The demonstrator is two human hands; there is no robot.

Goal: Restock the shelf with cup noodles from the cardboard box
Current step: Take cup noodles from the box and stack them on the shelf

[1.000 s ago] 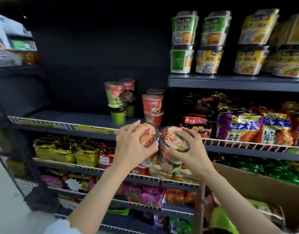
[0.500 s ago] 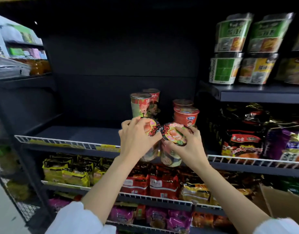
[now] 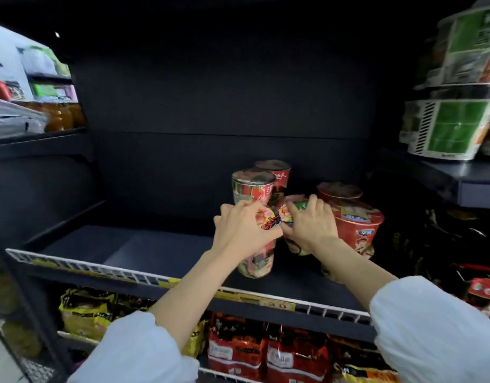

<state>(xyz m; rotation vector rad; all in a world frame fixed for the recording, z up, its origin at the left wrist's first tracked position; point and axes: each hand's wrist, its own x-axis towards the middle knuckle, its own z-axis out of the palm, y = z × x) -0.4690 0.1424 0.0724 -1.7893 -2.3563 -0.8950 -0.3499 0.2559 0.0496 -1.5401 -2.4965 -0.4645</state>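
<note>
My left hand (image 3: 242, 228) grips the top of a pink-patterned cup noodle (image 3: 256, 262) whose base is down on the dark shelf (image 3: 144, 250). My right hand (image 3: 311, 226) grips a second cup (image 3: 292, 217) right beside it, over the same shelf; its base is hidden. Behind them stand two tall red-and-green cups (image 3: 253, 186) and stacked red bowls (image 3: 357, 219). The cardboard box is out of view.
A white wire rail (image 3: 100, 269) with yellow price tags runs along the shelf's front edge. The shelf's left half is bare. Green bowl packs (image 3: 456, 128) sit on a higher shelf at the right. Noodle packets (image 3: 268, 352) fill the shelf below.
Both hands have carried the two cups forward and down over the rail onto the shelf, next to the cups standing there. The view has moved closer and the box has left the frame.
</note>
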